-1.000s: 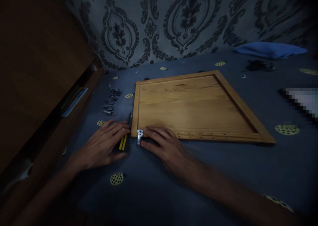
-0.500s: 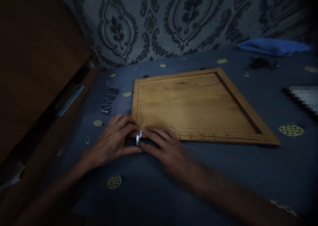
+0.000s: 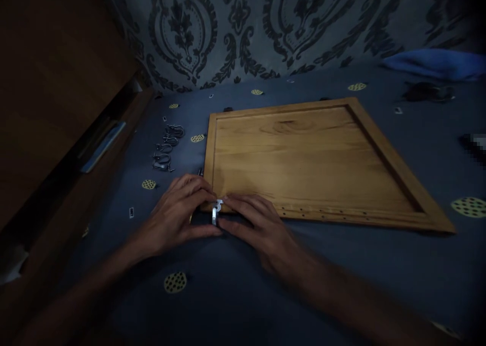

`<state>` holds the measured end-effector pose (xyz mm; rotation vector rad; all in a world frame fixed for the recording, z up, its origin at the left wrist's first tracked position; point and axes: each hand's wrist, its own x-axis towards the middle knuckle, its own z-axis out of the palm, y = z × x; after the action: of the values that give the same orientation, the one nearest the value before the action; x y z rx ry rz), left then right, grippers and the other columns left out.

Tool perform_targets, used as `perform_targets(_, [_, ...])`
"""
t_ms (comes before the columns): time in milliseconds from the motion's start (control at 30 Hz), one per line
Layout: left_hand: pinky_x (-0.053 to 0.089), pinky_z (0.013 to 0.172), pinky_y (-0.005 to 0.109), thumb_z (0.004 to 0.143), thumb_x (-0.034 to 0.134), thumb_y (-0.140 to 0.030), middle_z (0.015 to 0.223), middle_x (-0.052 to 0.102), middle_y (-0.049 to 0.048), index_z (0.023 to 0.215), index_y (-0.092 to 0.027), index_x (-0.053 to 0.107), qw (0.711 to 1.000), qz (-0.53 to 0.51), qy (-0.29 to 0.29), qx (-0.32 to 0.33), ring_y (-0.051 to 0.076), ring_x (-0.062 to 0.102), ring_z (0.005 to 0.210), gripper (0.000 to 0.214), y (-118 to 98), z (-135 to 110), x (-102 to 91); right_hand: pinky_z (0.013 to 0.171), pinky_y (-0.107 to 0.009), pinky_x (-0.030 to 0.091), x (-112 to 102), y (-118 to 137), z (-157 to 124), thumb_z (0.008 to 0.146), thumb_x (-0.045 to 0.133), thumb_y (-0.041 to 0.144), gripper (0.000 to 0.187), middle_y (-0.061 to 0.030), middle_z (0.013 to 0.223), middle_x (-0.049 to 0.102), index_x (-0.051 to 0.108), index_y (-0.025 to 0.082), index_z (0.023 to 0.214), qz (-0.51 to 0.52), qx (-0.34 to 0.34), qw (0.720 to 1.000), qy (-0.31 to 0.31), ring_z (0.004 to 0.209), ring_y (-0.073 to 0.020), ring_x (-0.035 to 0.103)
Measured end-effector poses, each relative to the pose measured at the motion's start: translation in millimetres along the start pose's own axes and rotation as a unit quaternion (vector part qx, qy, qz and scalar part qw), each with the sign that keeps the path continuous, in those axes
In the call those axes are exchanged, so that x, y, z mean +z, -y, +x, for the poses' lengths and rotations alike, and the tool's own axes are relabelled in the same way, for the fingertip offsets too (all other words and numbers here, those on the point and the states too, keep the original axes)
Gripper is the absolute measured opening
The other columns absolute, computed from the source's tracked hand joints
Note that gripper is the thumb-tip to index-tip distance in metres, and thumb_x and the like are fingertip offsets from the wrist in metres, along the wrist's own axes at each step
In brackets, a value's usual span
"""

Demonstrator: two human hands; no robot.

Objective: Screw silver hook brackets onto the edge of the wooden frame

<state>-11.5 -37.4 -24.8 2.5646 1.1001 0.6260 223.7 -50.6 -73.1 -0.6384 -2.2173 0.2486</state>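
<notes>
Hands [image 3: 175, 212] [image 3: 264, 225] | pinching metal clip [image 3: 214, 214] | fingers arched, thumbs nearer wearer | at wooden board [image 3: 296, 156] corner

A rectangular, honey-brown wooden panel [image 3: 304, 158] with a raised wooden frame along its left, far and right sides lies flat on dark blue patterned cloth [image 3: 341, 265]. Small dark spots dot its near edge, whose left part is partly hidden. A small, narrow, shiny silver metal clip [image 3: 214, 216] sits at that edge, near the left corner, its strip-like body pointing toward the viewer.
</notes>
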Motion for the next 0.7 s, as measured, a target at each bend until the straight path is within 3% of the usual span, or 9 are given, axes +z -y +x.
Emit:
perform_targets(267, [0.046,0.095,0.042,0.088,0.075,-0.053,0.11,0.068,0.0079,0.11,-0.018,0.064,1.0,0.008,-0.008,0.008,0.026,0.06,0.11,0.042,0,0,0.3,0.091,-0.043,0.058,-2,-1,1,0.098,0.041,0.002,0.038,-0.0154,0.126,0.07,0.062,0.017,0.125,-0.012,0.001,1.0,-0.004,0.113,-0.0268,0.066])
perform_targets(400, [0.046,0.095,0.042,0.087,0.075,-0.054,0.112,0.068,0.008,0.111,-0.019,0.065,1.0,0.007,-0.007,0.004,0.026,0.06,0.11,0.044,0,0,0.8,0.093,-0.044,0.057,-6,1,9,0.101,0.041,0.004,0.038,-0.0127,0.121,0.073,0.058,0.019,0.131,0.021,0.049,0.998,0.042,0.111,-0.0257,0.068])
perform_targets(700, [0.046,0.089,0.041,0.088,0.074,-0.056,0.112,0.069,0.009,0.107,-0.018,0.067,1.0,0.004,-0.004,0.008,0.027,0.063,0.105,0.043,2,1,2.4,0.086,-0.038,0.058,-9,0,15,0.1,0.047,0.002,0.045,-0.0059,0.111,0.075,0.057,0.026,0.137,0.072,0.099,0.991,0.054,0.101,-0.0217,0.066])
